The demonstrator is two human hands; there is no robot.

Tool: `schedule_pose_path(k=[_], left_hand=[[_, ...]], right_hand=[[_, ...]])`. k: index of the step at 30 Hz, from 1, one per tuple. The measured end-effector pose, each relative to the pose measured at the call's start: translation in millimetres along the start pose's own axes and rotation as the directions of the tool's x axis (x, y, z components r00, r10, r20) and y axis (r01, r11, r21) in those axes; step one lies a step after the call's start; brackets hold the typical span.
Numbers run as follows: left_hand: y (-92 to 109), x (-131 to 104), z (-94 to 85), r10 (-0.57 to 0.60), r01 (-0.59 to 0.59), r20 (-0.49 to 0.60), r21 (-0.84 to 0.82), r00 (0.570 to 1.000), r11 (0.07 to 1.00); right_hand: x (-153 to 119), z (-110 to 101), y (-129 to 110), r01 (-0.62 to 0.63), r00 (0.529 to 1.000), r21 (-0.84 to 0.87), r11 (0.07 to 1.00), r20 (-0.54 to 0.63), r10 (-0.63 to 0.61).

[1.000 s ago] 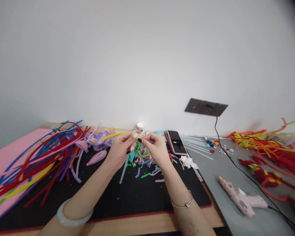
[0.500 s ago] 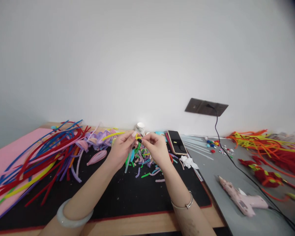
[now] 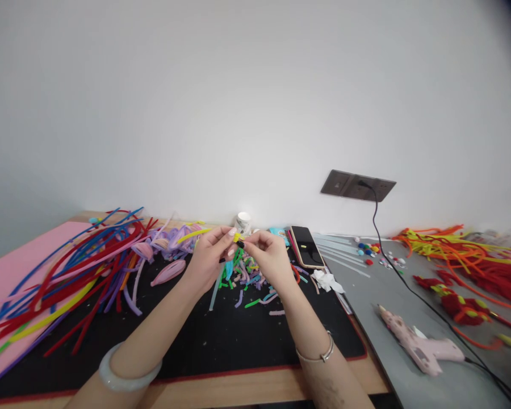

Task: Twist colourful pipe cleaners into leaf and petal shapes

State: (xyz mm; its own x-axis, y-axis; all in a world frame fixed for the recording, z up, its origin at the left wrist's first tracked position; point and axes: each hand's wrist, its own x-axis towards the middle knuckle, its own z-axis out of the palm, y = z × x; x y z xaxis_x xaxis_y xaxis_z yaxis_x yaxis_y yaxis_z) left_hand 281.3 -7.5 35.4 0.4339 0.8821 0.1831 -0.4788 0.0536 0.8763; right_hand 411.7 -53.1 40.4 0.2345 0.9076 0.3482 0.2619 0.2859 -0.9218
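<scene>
My left hand point(image 3: 213, 253) is closed with thumb and fingertips on a yellow pipe cleaner point(image 3: 191, 236), whose tail sticks out to the left behind the hand. My right hand point(image 3: 269, 255) pinches the same pipe cleaner where its short yellow end shows between the fingertips of both hands. Below my left fingers a pale translucent stick point(image 3: 215, 291) slants down; its upper end is hidden by the hand. Cut pipe cleaner pieces point(image 3: 251, 275) in green, lilac and other colours lie behind and beneath the hands on the black mat point(image 3: 234, 335).
Long coloured pipe cleaners point(image 3: 80, 272) cover the left side. A pink twisted loop point(image 3: 168, 272), a white cup point(image 3: 243, 221), a phone point(image 3: 307, 247) and a crumpled tissue point(image 3: 327, 280) lie around. On the grey board at right are a glue gun point(image 3: 421, 341), its cord, and small pom-poms point(image 3: 367, 249).
Both hands stay almost in place, with the fingers shifting slightly on the yellow pipe cleaner. More of its end shows between them. The pale stick's lower end has swung left and down.
</scene>
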Motion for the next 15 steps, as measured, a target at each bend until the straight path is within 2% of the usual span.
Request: schedule_pose_path(k=[6, 15], left_hand=[[0.6, 0.5, 0.4, -0.036, 0.037, -0.039, 0.010, 0.999, 0.999], [-2.6, 2.7, -1.9, 0.011, -0.010, 0.034, -0.040, 0.999, 0.999]], right_hand=[[-0.7, 1.4, -3.0, -0.004, 1.000, 0.007, 1.000, 0.016, 0.004], [0.6, 1.0, 0.5, 0.001, 1.000, -0.028, 1.000, 0.001, -0.001]])
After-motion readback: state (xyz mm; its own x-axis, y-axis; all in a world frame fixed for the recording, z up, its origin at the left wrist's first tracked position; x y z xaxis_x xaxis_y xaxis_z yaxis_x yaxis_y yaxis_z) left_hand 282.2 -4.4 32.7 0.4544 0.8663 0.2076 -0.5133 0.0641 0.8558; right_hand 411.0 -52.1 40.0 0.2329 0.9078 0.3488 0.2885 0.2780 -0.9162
